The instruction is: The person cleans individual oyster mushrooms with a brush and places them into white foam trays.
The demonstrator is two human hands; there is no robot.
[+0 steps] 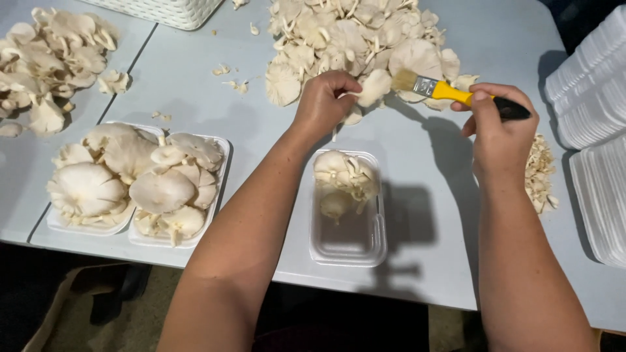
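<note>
At the far edge of the table (pixel 195 98), middle: a loose heap of oyster mushrooms (pixel 352 39) is lying
Left hand (pixel 324 102): fingers are pinching one mushroom (pixel 374 87) at the near rim of the heap
Right hand (pixel 499 133): is gripping the dark handle of a yellow brush (pixel 450 92), bristles pointing at the pinched mushroom
Clear tray (pixel 347 244): is sitting near the front edge between the forearms, partly filled
Filled trays (pixel 134 186): two are standing toward the front left corner
White foam trays (pixel 596 98): are stacking along the right edge
</note>
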